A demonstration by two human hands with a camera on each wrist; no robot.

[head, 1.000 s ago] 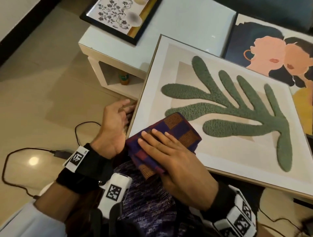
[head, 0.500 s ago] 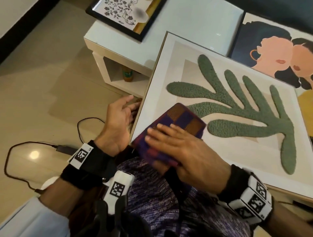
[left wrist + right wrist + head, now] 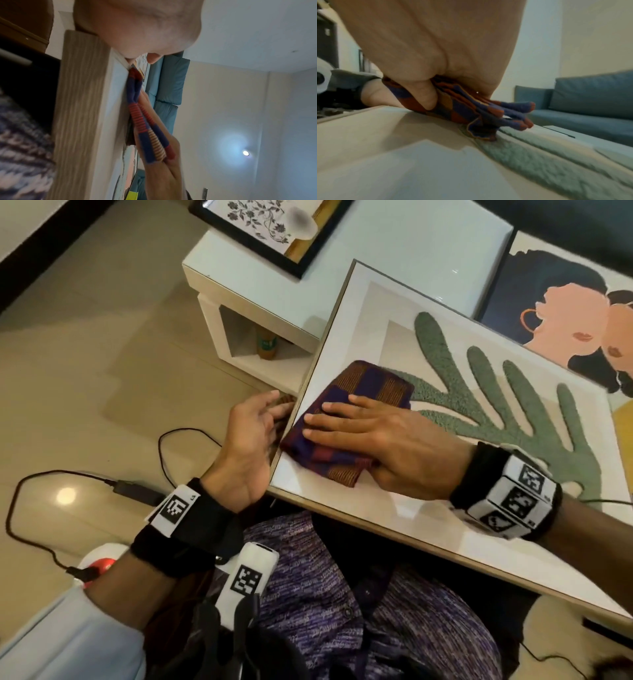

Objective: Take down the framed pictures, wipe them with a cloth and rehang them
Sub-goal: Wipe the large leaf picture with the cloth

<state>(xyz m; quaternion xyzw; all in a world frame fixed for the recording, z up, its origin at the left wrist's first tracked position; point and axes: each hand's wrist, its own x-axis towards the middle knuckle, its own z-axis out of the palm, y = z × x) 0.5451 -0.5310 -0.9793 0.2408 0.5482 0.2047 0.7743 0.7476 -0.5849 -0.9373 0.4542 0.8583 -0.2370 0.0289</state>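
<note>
We press a folded checked cloth (image 3: 356,419) flat against the glass of the leaf picture (image 3: 479,412), our right hand (image 3: 387,440) spread over it with fingers straight and the thumb tucked along the cloth's near edge. The cloth sits in the picture's near left corner, its far end overlapping the lowest branch of the green leaf. In the right wrist view the cloth (image 3: 471,108) bunches in layers beneath the palm (image 3: 436,47), its folds fanning out over the fuzzy green shape.

Our left hand (image 3: 250,436) cups the picture's left edge, thumb above and fingers curled under the frame, steadying it. The left wrist view shows the wooden frame edge (image 3: 80,108) running past the palm (image 3: 137,27), with the cloth (image 3: 145,128) lying on the glass beyond.

The picture rests across our lap and leans on a white table (image 3: 394,261). On that table lies a black-framed floral picture (image 3: 270,224), and beside the leaf picture, to the right, lies a portrait picture (image 3: 565,313) of two faces. A small bottle (image 3: 267,345) stands in the table's open shelf. A black cable (image 3: 68,484) loops over the tiled floor (image 3: 85,354) at left. A blue sofa (image 3: 590,97) stands in the background.
</note>
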